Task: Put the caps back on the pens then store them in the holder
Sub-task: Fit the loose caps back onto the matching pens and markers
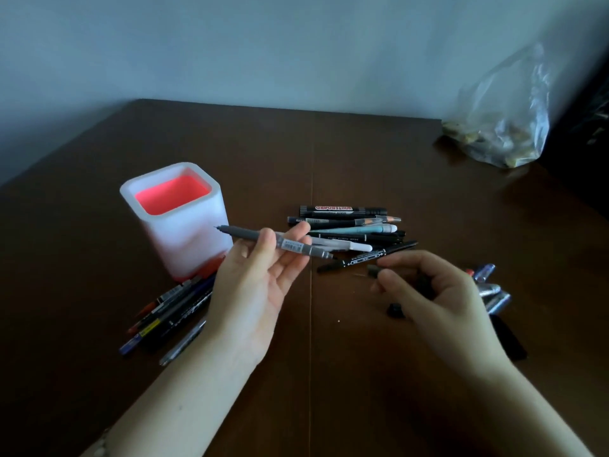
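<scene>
My left hand holds a grey uncapped pen between thumb and fingers, its tip pointing left toward the white holder, whose inside is pink. My right hand pinches a small dark cap at the fingertips, just right of the pen's rear end. A pile of pens and a whiteboard marker lies beyond the hands. A black marker lies between the hands and that pile. Another dark cap rests on the table under my right hand.
Several pens lie in a bundle in front of the holder at the left. Bluish caps or pens and a black object sit behind my right hand. A clear plastic bag stands at the far right of the brown table.
</scene>
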A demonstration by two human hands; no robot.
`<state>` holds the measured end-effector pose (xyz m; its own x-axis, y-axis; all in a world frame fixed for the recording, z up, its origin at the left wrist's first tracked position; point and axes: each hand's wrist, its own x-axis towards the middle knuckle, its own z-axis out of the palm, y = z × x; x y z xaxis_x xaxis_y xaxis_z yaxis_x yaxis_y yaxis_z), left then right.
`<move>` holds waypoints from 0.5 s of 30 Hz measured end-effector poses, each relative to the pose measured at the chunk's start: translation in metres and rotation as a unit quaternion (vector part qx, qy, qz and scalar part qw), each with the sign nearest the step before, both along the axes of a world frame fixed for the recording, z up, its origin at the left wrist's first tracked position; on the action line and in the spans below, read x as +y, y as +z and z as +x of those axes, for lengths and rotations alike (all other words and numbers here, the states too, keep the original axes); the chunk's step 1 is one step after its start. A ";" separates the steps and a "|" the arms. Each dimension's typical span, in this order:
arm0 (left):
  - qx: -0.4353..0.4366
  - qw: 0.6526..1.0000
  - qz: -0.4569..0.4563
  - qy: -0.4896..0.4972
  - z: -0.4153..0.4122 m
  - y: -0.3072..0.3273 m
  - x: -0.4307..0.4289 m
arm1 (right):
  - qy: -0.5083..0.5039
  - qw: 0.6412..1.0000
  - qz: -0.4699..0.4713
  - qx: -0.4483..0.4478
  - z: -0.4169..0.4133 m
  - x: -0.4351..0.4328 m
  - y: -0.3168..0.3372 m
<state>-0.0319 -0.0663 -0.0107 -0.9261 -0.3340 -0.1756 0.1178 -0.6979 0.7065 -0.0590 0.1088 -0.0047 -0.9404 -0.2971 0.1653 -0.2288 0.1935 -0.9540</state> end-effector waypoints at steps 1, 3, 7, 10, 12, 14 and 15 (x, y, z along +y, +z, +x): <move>0.005 1.000 0.015 0.001 0.001 0.001 0.002 | 0.007 1.000 0.007 0.002 0.002 -0.003 -0.001; 0.014 1.000 0.017 -0.006 0.003 0.001 0.006 | 0.012 1.000 0.001 0.006 0.006 -0.008 -0.004; 0.018 1.000 0.008 -0.023 0.003 -0.001 0.010 | -0.028 0.998 -0.058 0.003 0.007 -0.009 -0.004; 0.022 0.999 0.001 -0.029 0.003 -0.002 0.013 | -0.033 0.998 -0.060 -0.003 0.006 -0.009 -0.004; 0.024 0.999 -0.006 -0.037 0.004 -0.003 0.015 | -0.026 0.998 -0.063 -0.007 0.006 -0.010 -0.005; 0.023 0.999 -0.017 -0.046 0.005 -0.004 0.016 | -0.016 0.998 -0.067 -0.014 0.007 -0.011 -0.004; 0.024 0.998 -0.021 -0.048 0.006 -0.004 0.016 | -0.013 0.997 -0.068 -0.017 0.007 -0.011 -0.004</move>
